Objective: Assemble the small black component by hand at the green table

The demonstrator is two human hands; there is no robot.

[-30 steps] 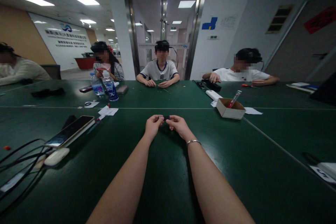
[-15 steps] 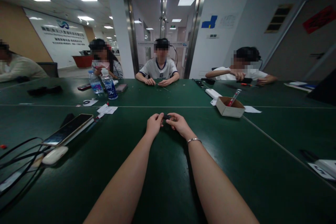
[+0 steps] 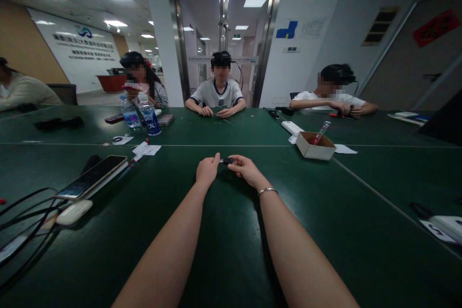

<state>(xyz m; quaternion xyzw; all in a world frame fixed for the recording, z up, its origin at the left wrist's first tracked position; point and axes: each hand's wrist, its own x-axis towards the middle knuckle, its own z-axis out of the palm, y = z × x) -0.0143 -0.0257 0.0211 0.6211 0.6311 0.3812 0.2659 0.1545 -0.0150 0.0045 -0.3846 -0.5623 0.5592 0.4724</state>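
Both my arms reach out over a dark green table (image 3: 231, 250). A small black object (image 3: 227, 160) sits between my hands, just above the tabletop. My right hand (image 3: 245, 170), with a bracelet at the wrist, pinches its right end. The fingers of my left hand (image 3: 207, 170) are curled, and its thumb and fingertips press against the object's left end. The object is too small to name.
An open cardboard box (image 3: 315, 146) with a red-tipped tool stands at the right. A phone (image 3: 91, 176), a white device (image 3: 74, 211) and black cables (image 3: 21, 221) lie at the left. Two bottles (image 3: 144, 116) stand further back. Several people sit along the far side.
My hands have stayed together on the small black object. My left thumb now points up more and the fingers have shifted on it. The view has tilted slightly.
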